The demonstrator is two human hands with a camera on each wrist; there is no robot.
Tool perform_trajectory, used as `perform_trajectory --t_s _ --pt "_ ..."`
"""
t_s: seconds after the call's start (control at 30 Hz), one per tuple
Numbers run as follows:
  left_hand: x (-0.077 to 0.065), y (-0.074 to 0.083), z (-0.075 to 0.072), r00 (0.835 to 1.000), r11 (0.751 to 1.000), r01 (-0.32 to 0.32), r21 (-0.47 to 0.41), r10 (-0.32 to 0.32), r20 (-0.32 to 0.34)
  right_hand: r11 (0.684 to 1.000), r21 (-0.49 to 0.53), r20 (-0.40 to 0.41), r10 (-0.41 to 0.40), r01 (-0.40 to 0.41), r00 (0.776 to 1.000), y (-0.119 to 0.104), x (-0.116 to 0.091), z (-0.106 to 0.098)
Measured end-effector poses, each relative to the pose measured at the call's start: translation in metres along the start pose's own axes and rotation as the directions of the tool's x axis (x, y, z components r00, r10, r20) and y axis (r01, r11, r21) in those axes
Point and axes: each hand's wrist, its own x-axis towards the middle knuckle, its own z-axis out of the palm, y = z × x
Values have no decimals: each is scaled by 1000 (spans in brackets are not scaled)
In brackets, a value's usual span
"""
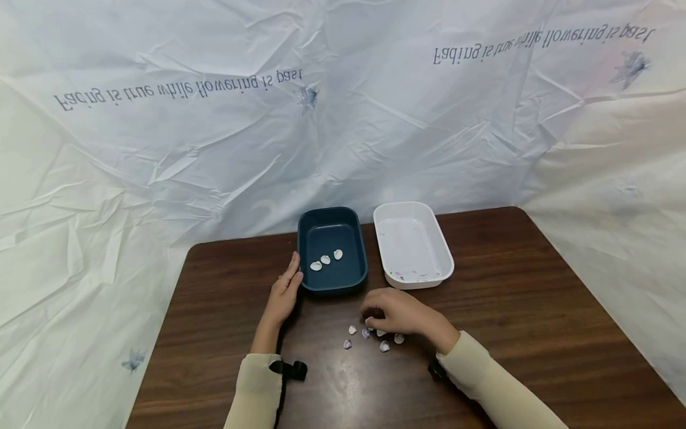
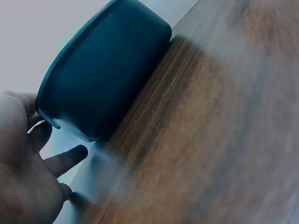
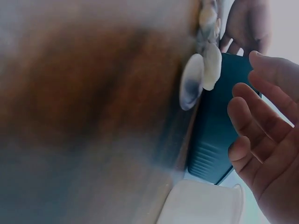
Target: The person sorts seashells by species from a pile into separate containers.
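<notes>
My left hand rests its outstretched fingers against the left side of a dark blue tray. In the left wrist view its fingers are spread beside the tray's end. Three white seashells lie inside that tray. My right hand is over a loose group of small seashells on the table, fingers bent downward and partly hiding some shells. In the right wrist view, its fingers are loosely curled, apart from the nearest seashell, and nothing shows between them.
A white tray stands right of the blue one, with small dark bits near its front end. Both are at the back of a brown wooden table. White printed sheeting hangs behind and at both sides.
</notes>
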Motion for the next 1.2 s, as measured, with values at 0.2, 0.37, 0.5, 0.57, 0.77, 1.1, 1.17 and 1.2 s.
perform_trajectory --t_s 0.2,0.37,0.5,0.57,0.77,1.1,1.17,1.2 --pt "-1 1 0 1000 1000 8 6 -8 0 1000 -19 5 12 -12 1000 -1 -6 1" --pt "-1 2 -1 1000 1000 15 12 -15 7 998 -60 15 26 -25 1000 0 -7 5" --pt "-1 1 -1 1000 1000 12 13 -12 12 995 -94 45 35 -31 998 0 -5 8" --pt "-1 1 -1 1000 1000 11 16 -11 13 993 -114 56 35 -28 998 0 -4 9" --pt "-1 1 -1 1000 1000 1 11 -1 8 986 -169 68 12 -1 998 0 0 11" --pt "0 -1 0 1000 1000 -11 12 11 -7 986 -168 98 16 1 995 -2 3 14" --pt "0 -1 0 1000 1000 -15 7 15 -3 985 -173 96 18 -2 995 -2 3 14" --pt "-1 3 0 1000 1000 -9 2 9 3 985 -173 96 20 -3 995 -2 3 14"
